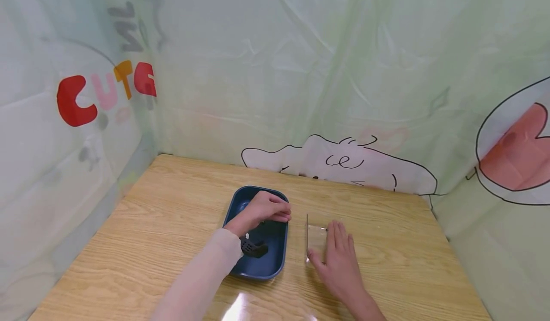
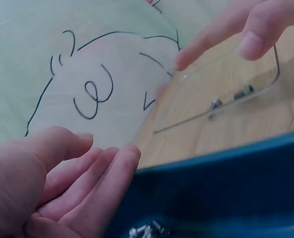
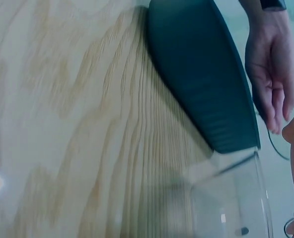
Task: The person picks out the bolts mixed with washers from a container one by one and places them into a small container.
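Observation:
My left hand (image 1: 267, 207) hovers over the far right part of a dark blue tray (image 1: 285, 251), fingertips by its rim. In the left wrist view its thumb stands apart from slightly bent fingers, with nothing visible between them. Small shiny metal screws (image 2: 148, 230) lie in the tray, blurred. To the tray's right stands a clear plastic box (image 1: 317, 237), with a few small bolts (image 2: 244, 92) showing inside it. My right hand (image 1: 340, 266) is at that box, thumb by its near left side and straight fingers along its right; firm contact cannot be made out.
Both containers stand on a wood-grain table (image 1: 180, 206), with a narrow gap between them. A black band with a block (image 1: 254, 248) sits at my left wrist above the tray. Printed cloth (image 1: 258, 82) hangs behind the table and at its sides.

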{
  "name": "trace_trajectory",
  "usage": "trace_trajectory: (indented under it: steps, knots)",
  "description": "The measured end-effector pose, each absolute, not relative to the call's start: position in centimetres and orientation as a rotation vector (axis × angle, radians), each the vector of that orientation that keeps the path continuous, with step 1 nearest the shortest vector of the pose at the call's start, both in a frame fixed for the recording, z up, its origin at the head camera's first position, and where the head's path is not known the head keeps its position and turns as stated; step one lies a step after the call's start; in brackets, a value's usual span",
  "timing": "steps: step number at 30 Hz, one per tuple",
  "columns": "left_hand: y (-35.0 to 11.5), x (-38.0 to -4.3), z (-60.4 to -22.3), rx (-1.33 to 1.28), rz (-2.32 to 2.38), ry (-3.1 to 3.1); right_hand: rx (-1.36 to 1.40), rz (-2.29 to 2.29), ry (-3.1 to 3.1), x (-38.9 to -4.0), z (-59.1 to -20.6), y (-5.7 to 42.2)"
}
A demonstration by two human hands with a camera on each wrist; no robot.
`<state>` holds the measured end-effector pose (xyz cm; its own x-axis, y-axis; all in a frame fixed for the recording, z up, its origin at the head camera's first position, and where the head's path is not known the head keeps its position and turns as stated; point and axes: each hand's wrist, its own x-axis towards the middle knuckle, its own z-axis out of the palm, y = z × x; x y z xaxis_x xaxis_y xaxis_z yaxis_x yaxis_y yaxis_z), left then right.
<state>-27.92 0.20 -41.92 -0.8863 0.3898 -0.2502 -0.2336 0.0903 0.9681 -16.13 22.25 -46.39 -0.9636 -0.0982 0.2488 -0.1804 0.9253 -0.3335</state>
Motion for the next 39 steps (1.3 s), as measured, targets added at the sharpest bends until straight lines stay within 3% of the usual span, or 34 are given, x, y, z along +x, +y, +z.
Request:
trace_trajectory:
  steps: [21,39]
  knots:
    - [-3.0,-28.3,-43.4,0.029,1.815,2.131,0.349,0.526,-2.916,-15.9,-45.9,16.4]
    - [-3.3,-28.9,-45.1,-0.109,1.591,2.383,0.380,0.368,-2.997,-15.4,-46.9,14.3]
